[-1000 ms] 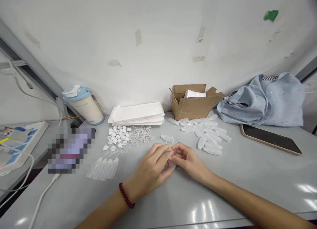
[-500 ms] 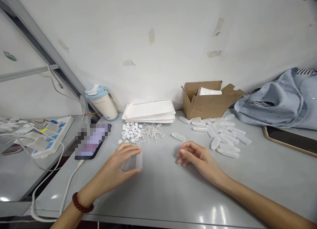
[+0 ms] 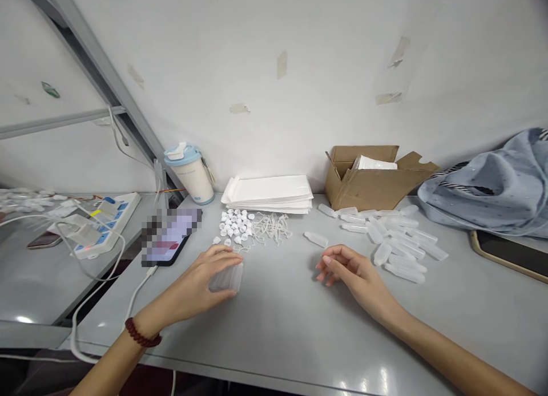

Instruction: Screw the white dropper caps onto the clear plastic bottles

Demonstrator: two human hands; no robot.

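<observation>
My left hand [image 3: 209, 279] arches over several translucent plastic bottles [image 3: 232, 277] lying side by side on the grey table. Its fingers are at their far ends and its thumb at their near ends, and the palm hides part of the group. My right hand [image 3: 345, 267] hovers by the table with fingers loosely curled and a little apart, and nothing shows in it. Just beyond it lies a single translucent bottle [image 3: 317, 239]. More such bottles [image 3: 398, 240] form a loose pile to its right. Small white caps [image 3: 234, 226] and thin white strings [image 3: 273, 227] lie beyond my left hand.
At the back stand white envelopes [image 3: 269, 190] in a stack, an open cardboard box [image 3: 372, 188] and a tumbler [image 3: 192, 176]. A phone [image 3: 173, 233] on a cable and a power strip [image 3: 107, 225] are at left. Blue cloth [image 3: 500, 185] and another phone [image 3: 511, 253] are at right.
The bottles under my left hand now lie closer together, with the hand drawn in around them. My right hand keeps nearly the same pose. The whole view has turned slightly left.
</observation>
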